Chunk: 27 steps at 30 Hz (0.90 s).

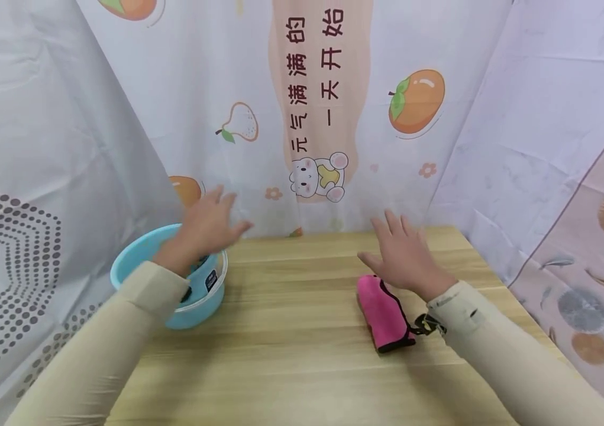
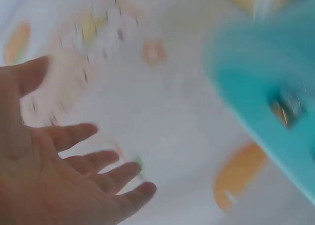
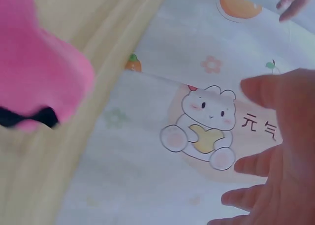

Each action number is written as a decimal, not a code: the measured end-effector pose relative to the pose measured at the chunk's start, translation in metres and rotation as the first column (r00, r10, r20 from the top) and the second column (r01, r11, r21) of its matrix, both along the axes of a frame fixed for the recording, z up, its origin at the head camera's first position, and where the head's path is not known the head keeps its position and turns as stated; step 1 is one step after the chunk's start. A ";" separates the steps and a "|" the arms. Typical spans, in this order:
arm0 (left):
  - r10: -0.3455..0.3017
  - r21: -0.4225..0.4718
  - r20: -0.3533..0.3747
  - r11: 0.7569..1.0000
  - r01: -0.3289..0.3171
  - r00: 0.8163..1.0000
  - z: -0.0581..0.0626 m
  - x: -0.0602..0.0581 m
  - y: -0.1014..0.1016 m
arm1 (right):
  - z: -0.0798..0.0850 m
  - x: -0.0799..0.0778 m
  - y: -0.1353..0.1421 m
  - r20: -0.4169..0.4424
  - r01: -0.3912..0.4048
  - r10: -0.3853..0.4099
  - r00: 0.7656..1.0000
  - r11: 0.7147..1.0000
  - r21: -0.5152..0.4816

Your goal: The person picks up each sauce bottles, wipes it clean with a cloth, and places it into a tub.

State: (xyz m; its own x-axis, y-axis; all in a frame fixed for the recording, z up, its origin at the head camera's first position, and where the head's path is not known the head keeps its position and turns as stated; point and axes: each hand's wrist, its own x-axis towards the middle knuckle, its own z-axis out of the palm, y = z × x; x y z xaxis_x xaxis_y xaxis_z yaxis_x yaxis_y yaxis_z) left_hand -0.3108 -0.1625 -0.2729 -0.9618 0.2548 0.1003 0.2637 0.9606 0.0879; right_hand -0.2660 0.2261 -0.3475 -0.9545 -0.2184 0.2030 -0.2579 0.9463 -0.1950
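Note:
My left hand point(image 1: 206, 225), slightly blurred, is raised over the right side of a light-blue bucket point(image 1: 125, 255). Its fingers are spread and hold nothing, as the left wrist view of that hand point(image 2: 74, 185) also shows. Dark items lie inside the bucket, too hidden to name; a small shiny thing point(image 2: 288, 107) appears within it in the left wrist view. Over a pink soft item with black edging point(image 1: 381, 310), like a fabric pouch, hovers my right hand point(image 1: 405, 260), fingers extended and apart from it. A black strap with a clip point(image 1: 428, 323) hangs off the pink item.
Both things stand on a light wooden table point(image 1: 291, 331), the bucket at the left and the pink item at the right. A printed curtain point(image 1: 248, 53) hangs behind the table's far edge, with more sheets along the left and right sides.

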 end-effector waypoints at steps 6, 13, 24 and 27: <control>-0.055 -0.029 0.037 0.998 0.056 0.998 -0.056 0.020 0.059 | 0.013 -0.012 -0.012 -0.043 -0.018 0.022 0.999 0.995 0.097; -0.016 -0.020 0.115 1.000 0.019 0.993 -0.076 0.035 0.078 | 0.004 -0.003 -0.030 0.019 -0.071 0.069 0.997 0.988 0.138; 0.014 -0.057 0.166 0.998 -0.005 0.986 -0.077 0.038 0.080 | 0.000 0.000 -0.033 0.072 -0.053 0.043 0.996 0.988 0.144; 0.016 -0.062 0.170 0.998 -0.006 0.985 -0.077 0.038 0.080 | 0.001 -0.001 -0.033 0.079 -0.051 0.040 0.996 0.989 0.140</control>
State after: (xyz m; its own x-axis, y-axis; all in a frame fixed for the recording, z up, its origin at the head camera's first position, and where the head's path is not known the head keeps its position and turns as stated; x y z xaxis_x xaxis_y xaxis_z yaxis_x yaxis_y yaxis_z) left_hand -0.2727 -0.0828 -0.3496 -0.9662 0.2448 -0.0807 0.2393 0.9683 0.0722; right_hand -0.2667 0.1930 -0.3464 -0.9544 -0.2835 0.0940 -0.2911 0.9533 -0.0806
